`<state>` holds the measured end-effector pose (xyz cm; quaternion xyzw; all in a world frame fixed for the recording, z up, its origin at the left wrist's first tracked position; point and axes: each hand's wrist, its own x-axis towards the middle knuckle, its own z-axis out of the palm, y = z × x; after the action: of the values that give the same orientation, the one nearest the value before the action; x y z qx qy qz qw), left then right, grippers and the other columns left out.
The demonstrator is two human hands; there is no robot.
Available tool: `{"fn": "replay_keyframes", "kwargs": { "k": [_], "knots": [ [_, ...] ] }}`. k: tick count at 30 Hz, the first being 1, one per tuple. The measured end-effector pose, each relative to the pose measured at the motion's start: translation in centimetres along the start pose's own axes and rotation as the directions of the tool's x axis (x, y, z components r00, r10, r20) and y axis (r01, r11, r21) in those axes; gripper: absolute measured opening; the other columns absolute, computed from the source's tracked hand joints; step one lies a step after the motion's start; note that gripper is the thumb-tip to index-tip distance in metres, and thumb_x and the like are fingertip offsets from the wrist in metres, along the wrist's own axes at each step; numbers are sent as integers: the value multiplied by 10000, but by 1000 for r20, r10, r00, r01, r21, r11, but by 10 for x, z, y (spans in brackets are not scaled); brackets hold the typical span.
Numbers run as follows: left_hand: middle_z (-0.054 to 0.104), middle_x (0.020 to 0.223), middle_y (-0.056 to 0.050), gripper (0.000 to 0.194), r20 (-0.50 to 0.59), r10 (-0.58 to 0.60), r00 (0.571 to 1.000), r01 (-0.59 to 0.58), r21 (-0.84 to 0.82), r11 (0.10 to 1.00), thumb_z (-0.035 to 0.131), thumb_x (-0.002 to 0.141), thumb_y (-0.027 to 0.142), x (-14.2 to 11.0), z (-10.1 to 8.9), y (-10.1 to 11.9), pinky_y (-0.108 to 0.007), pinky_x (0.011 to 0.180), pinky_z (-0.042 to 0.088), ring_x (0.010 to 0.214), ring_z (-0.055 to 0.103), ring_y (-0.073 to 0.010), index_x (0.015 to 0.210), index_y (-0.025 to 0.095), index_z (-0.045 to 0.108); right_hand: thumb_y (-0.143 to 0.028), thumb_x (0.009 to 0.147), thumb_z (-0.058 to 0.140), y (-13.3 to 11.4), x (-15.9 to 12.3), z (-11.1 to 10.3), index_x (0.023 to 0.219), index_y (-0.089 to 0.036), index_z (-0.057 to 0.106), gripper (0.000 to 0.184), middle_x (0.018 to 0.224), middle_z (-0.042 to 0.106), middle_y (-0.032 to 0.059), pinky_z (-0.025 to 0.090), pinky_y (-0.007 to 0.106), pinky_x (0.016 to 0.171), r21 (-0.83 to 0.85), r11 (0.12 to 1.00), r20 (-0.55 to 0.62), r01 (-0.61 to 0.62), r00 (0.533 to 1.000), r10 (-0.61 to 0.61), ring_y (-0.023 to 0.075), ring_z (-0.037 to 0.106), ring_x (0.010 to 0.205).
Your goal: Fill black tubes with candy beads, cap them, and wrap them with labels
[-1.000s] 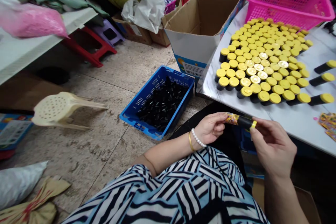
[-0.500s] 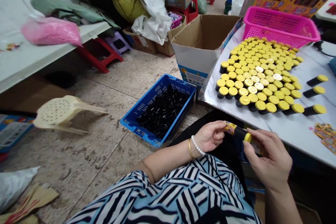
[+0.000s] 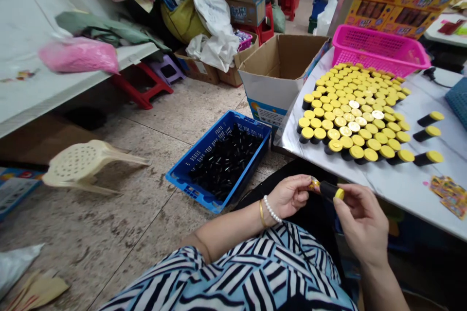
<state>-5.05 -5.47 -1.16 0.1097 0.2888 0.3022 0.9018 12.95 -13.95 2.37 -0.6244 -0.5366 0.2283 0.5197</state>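
My left hand [image 3: 294, 196], with a pearl bracelet at the wrist, pinches a small colourful printed label [image 3: 314, 184] between thumb and fingers. Beside it, my right hand [image 3: 365, 221] grips the yellow-capped end of a short black tube [image 3: 329, 190]. The tube lies roughly level in front of my lap, its black end close to the label; I cannot tell whether they touch. On the white table [image 3: 412, 189] to the right, many similar black tubes with yellow caps [image 3: 359, 126] stand packed together. Several more lie on their sides along the right edge of the group.
A blue crate [image 3: 178, 167] of black tubes sits on the floor, next to an open cardboard box [image 3: 268, 82]. Behind the capped tubes is a pink basket [image 3: 379, 41]. Loose labels [image 3: 448, 194] lie at the table's right. A cream plastic stool [image 3: 82, 163] is on the left.
The label, earlier seen face-on along the tube, now shows narrower at the tube's end. Both hands shifted slightly left and down in view, and the camera view tilted a little.
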Motion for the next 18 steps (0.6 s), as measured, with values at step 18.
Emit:
{"fn": "replay_keyframes", "kwargs": {
  "k": [18],
  "knots": [
    [713, 782, -52, 94, 32, 80, 996, -85, 233, 969, 796, 835, 150, -6, 39, 37, -98, 355, 222, 396, 416, 7, 875, 95, 731, -415, 730, 938, 11, 21, -22, 1232, -214, 765, 568, 971, 804, 74, 666, 251, 665, 366, 888, 39, -278, 958, 283, 169, 752, 702]
  ]
}}
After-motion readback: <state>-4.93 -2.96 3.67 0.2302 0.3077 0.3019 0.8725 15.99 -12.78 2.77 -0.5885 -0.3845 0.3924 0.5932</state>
